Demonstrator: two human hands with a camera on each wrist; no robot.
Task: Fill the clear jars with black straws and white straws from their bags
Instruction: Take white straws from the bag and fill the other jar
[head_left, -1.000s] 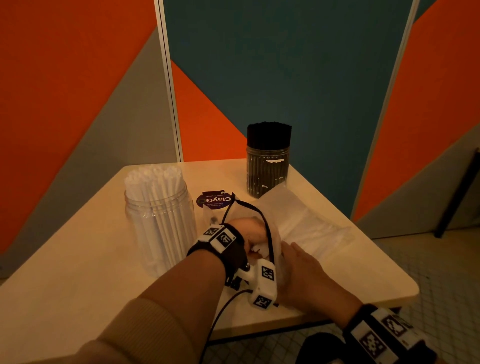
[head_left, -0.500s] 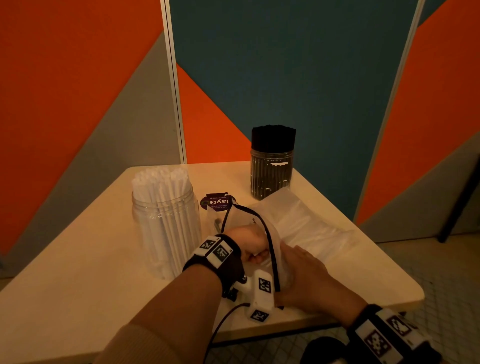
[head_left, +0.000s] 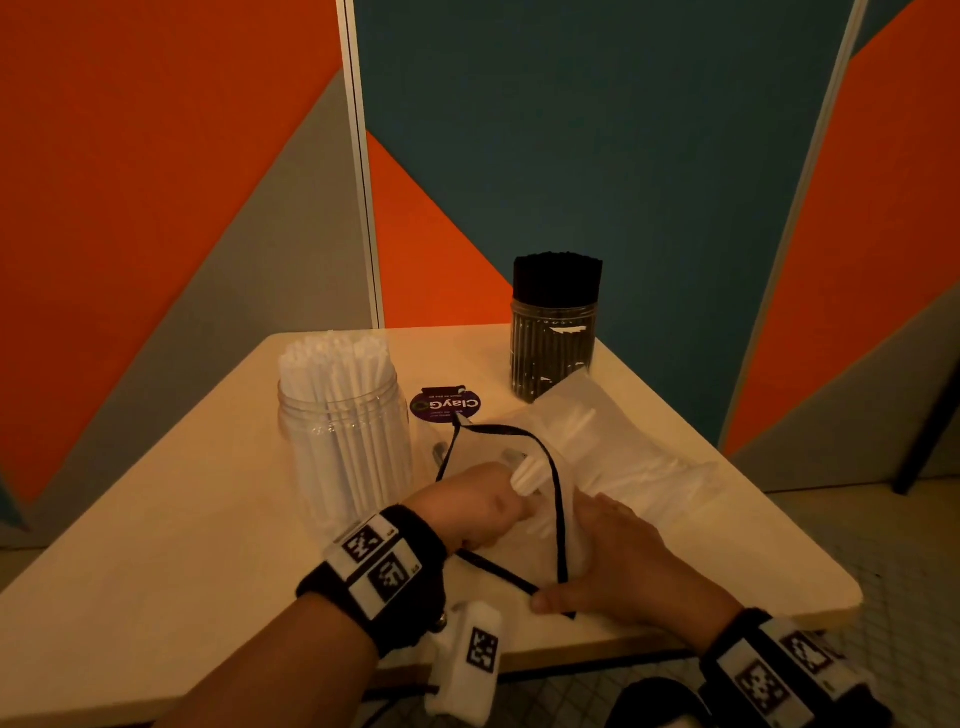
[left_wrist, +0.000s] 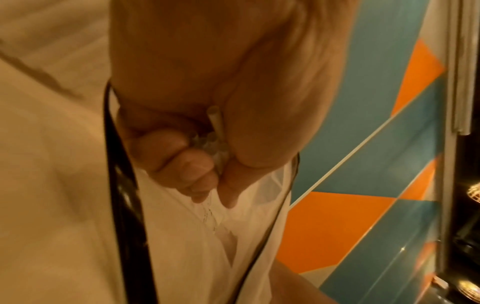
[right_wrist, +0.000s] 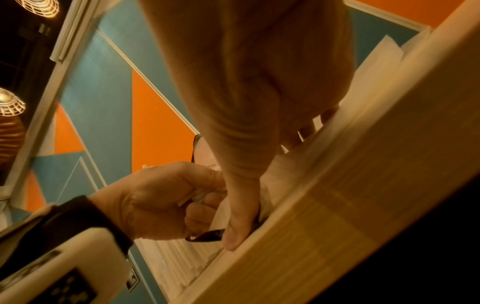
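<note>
— Fingertips are hiding, aren't they? On the left hand (head_left: 470, 506) I am seeing only knuckles from the head view.

— Yes, the fist is curling round a small bunch of white straws (head_left: 524, 475), their ends poking out toward one o'clock. The left wrist view is showing the fingers (left_wrist: 182, 164) folded tight on them, inside the mouth of the bag (head_left: 639, 467). How many straws, I cannot tell.

— And the right hand (head_left: 618, 561)?

— It is lying flat on the near end of the bag, pressing it onto the table (head_left: 156, 571). Its thumb (right_wrist: 239, 226) is resting by the bag's black rim at the table's six o'clock edge. The bag's contents are looking hazy through the plastic.

— Where are the jars sitting?

— At ten o'clock from the hands, the clear jar (head_left: 348, 441) is standing packed with white straws. At one o'clock, further back, the second jar (head_left: 553, 353) is holding black straws (head_left: 558, 278). A purple label (head_left: 445, 407) is lying between them, partly covered.
</note>
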